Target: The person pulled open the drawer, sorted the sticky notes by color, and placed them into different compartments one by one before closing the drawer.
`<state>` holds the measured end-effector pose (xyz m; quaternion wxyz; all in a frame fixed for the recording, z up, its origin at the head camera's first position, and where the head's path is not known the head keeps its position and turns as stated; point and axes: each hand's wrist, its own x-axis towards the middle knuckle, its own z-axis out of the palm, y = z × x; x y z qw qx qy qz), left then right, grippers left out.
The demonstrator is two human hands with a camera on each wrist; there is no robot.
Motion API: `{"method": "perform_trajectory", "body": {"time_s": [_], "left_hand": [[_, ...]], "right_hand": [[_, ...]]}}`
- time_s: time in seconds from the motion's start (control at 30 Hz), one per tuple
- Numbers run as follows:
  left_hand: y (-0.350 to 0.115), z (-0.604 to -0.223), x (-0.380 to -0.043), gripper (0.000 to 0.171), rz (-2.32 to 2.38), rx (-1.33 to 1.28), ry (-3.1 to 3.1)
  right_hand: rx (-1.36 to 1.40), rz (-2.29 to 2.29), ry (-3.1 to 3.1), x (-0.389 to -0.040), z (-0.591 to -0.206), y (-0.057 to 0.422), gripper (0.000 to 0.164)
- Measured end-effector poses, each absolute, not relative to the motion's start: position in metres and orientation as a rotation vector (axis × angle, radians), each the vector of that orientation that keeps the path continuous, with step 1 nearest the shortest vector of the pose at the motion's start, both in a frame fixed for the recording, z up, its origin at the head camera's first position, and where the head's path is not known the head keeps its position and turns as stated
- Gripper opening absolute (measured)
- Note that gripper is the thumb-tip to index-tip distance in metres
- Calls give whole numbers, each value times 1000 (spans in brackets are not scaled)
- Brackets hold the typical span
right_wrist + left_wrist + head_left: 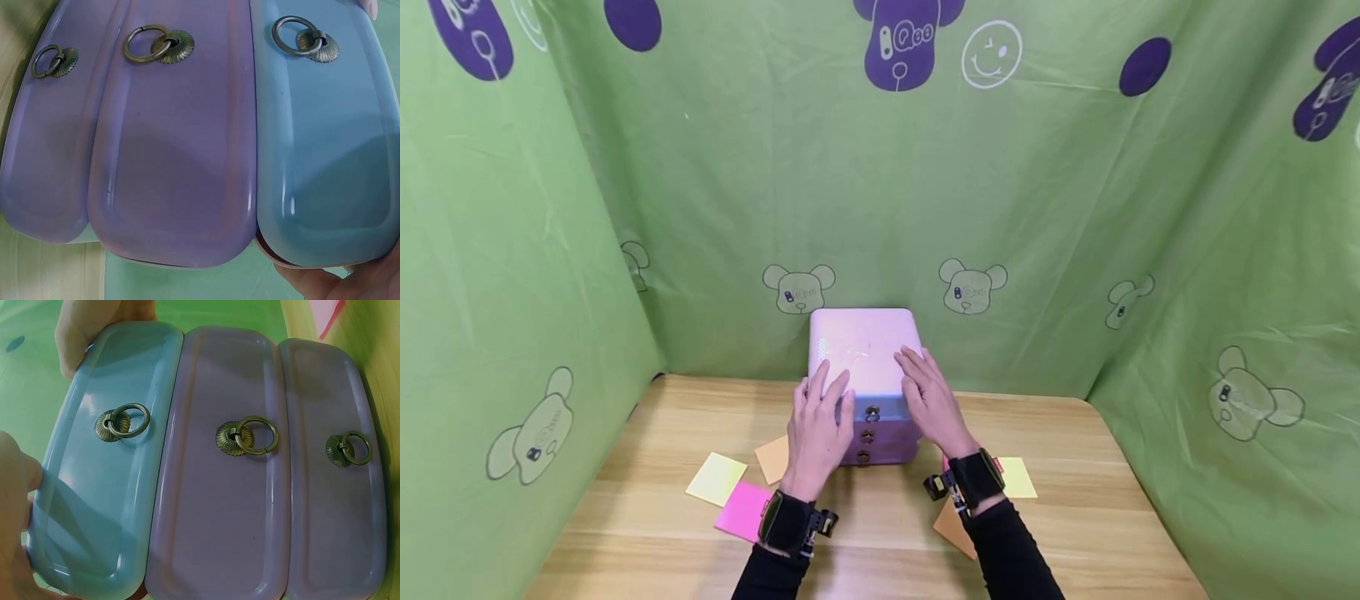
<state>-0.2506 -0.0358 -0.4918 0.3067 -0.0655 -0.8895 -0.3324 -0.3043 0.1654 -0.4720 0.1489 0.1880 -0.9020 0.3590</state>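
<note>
A small chest of drawers (865, 346) with a pale pink top stands against the back curtain. Its front has a light blue top drawer (103, 487) and two purple drawers below, the middle drawer (219, 500) and the bottom drawer (331, 512). Each carries a brass ring pull (294, 37). My left hand (820, 429) rests on the chest's left front corner, fingers extended over the top. My right hand (931, 400) touches the upper right side, fingers stretched forward. Neither hand holds a ring. The undersides of the fingers are partly hidden.
Left of the chest lie a yellow sticky-note pad (717, 479), a pink pad (743, 510) and an orange pad (772, 459). On the right, a yellow pad (1018, 477) and an orange pad (955, 529) lie partly under my wrist. Green curtains (865, 183) enclose the wooden table (1075, 517).
</note>
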Motion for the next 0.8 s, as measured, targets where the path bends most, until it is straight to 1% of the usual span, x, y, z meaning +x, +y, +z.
{"method": "perform_trajectory", "body": {"time_s": [0.8], "left_hand": [[-17,-492,-242,37,-783,-100,-2265]], "right_hand": [[610,1080,-2560,-315,-473,176,42]]}}
